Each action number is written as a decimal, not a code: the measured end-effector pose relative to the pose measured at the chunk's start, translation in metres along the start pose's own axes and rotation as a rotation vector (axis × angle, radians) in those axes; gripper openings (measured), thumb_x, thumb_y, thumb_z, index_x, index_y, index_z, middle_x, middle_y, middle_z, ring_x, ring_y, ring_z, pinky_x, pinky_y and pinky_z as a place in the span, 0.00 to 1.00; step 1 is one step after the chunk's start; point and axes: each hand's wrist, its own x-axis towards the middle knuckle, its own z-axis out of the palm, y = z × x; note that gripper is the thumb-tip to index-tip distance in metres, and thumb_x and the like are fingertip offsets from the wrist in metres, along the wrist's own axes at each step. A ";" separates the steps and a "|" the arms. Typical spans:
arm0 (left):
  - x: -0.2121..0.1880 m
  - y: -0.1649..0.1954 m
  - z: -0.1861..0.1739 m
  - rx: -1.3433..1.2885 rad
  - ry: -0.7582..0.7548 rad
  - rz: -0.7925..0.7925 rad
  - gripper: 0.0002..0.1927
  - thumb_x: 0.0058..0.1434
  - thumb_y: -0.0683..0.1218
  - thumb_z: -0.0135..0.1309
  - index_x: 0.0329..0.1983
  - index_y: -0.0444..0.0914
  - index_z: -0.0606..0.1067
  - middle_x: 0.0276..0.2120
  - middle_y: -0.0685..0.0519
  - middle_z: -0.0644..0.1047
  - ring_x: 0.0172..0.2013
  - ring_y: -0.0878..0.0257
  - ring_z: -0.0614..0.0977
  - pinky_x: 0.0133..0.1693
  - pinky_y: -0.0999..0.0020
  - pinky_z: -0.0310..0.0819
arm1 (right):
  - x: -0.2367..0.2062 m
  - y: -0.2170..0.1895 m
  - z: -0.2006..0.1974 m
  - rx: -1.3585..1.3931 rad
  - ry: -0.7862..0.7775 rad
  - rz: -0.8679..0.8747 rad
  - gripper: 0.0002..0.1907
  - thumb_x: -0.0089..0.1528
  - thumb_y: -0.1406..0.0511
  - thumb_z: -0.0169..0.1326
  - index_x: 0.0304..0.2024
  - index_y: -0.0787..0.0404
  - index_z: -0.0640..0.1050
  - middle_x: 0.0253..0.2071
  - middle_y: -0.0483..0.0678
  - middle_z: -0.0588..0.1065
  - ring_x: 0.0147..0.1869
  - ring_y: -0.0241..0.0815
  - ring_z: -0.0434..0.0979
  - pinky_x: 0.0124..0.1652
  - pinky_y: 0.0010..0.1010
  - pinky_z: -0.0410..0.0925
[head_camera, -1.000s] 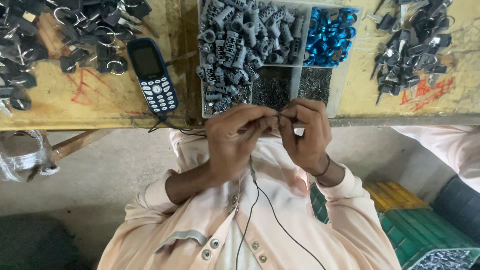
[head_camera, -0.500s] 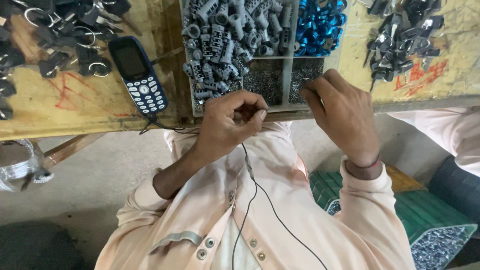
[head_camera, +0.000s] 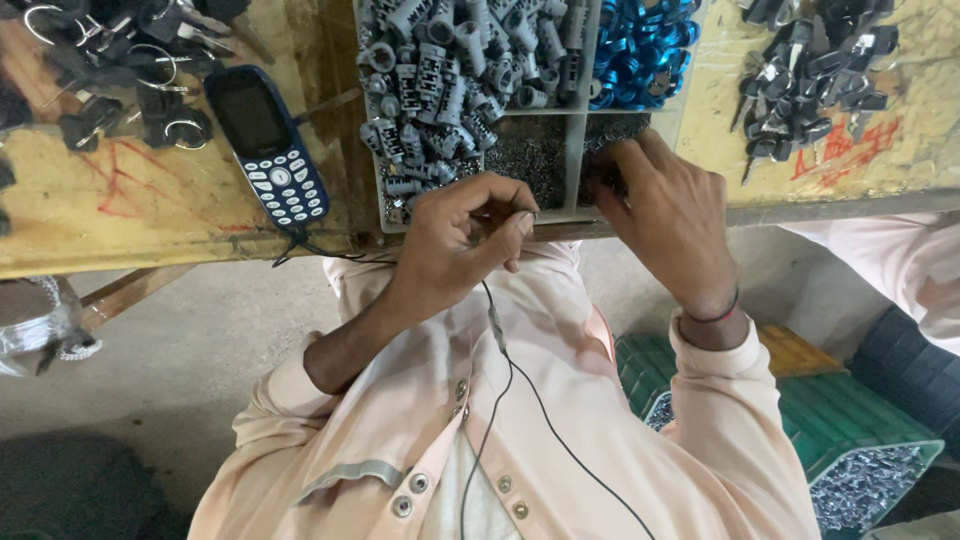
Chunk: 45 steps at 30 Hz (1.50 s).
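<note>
I see the left hand (head_camera: 465, 235) pinching a small metal part. The right hand (head_camera: 670, 215) digs into the tray compartment of tiny dark screws (head_camera: 530, 160); whether it grasps anything I cannot tell, so assembly looks unfinished.

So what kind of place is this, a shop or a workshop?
Probably a small assembly workshop: a divided parts tray holds grey metal cylinders and blue rings, and piles of black-headed keys lie on the worn yellow workbench.

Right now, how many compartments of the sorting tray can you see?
4. Grey cylinders fill the far left one, blue rings the far right; two near ones hold small dark bits, the right hand reaching into one. More may lie beyond the frame.
</note>
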 end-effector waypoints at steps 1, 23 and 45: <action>0.000 0.001 0.000 0.029 0.004 0.020 0.07 0.69 0.39 0.55 0.46 0.30 0.76 0.35 0.54 0.79 0.30 0.74 0.79 0.31 0.77 0.77 | 0.000 0.000 0.000 0.026 -0.001 0.024 0.08 0.63 0.65 0.62 0.44 0.58 0.79 0.38 0.50 0.74 0.36 0.53 0.77 0.33 0.43 0.66; -0.003 0.005 0.006 0.271 0.021 0.134 0.05 0.68 0.39 0.58 0.45 0.32 0.77 0.37 0.54 0.78 0.33 0.74 0.78 0.33 0.78 0.75 | -0.010 -0.007 -0.007 1.086 0.082 0.276 0.05 0.65 0.76 0.59 0.43 0.68 0.77 0.44 0.50 0.75 0.39 0.36 0.79 0.37 0.24 0.72; -0.015 0.014 0.009 0.103 -0.060 0.093 0.10 0.74 0.42 0.53 0.51 0.30 0.74 0.43 0.53 0.77 0.39 0.70 0.83 0.40 0.76 0.83 | -0.025 -0.034 0.011 1.395 0.002 0.178 0.06 0.62 0.75 0.63 0.41 0.67 0.81 0.44 0.51 0.78 0.43 0.37 0.81 0.42 0.27 0.76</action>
